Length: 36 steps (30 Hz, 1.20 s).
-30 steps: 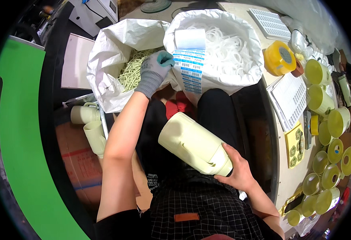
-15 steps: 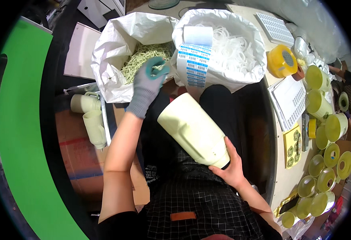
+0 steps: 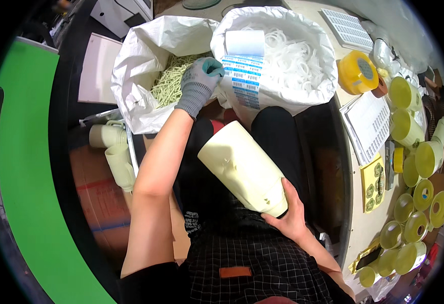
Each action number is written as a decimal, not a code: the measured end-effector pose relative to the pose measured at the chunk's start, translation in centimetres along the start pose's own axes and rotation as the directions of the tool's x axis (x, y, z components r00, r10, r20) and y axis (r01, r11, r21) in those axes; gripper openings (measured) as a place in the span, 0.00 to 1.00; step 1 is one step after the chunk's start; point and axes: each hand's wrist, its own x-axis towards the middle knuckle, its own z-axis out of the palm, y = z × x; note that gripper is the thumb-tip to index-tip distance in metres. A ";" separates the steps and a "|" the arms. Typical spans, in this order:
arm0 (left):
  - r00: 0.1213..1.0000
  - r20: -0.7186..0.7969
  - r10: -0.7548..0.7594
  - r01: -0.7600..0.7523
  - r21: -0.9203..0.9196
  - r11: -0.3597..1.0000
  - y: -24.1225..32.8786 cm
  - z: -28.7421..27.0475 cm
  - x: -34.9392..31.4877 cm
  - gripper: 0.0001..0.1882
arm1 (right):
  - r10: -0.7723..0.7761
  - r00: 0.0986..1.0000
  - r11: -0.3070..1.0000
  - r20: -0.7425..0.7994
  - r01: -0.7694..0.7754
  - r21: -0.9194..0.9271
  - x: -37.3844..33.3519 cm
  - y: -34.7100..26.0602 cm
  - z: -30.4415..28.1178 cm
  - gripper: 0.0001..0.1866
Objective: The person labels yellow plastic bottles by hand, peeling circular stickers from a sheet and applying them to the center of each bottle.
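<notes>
My right hand grips the narrow end of a pale yellow plastic jug body, which lies slanted over my lap with its wide end toward the far left. My left hand, in a grey knit glove with green palm coating, is curled closed above the near right side of a white sack of small pale green pieces. Its fingertips reach the left edge of a strip of blue-and-white labels; whether they touch it, or hold a small piece, is hidden.
A second white sack holds clear plastic rings. Two pale jugs with handles lie at left. On the right table are a yellow tape roll, papers and several pale yellow cups and rings. A green surface runs along the left.
My left hand has moved right and slightly away, from over the pale green pieces to beside the label strip. My right hand keeps its hold on the jug body, which has barely moved.
</notes>
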 end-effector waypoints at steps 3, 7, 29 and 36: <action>0.977 -0.208 0.054 -0.087 -0.150 0.985 0.9 -1.4 -3.9 0.09 | 0.085 0.996 0.990 0.004 -0.085 0.112 -0.2 0.3 0.3 0.63; 0.917 -0.095 -0.388 0.255 -0.608 0.752 6.3 -7.4 -13.8 0.07 | 0.084 0.995 0.986 -0.050 -0.076 0.148 0.0 0.4 1.2 0.62; 0.888 0.067 -0.456 0.443 -0.395 0.805 4.4 -6.2 -22.7 0.15 | -0.130 0.973 0.991 -0.192 0.125 -0.039 -0.2 0.0 2.2 0.60; 0.966 0.073 -0.246 0.251 -0.471 0.846 4.4 -3.1 -28.2 0.30 | -0.405 0.905 0.912 -0.129 0.409 0.005 7.5 -5.4 -8.1 0.45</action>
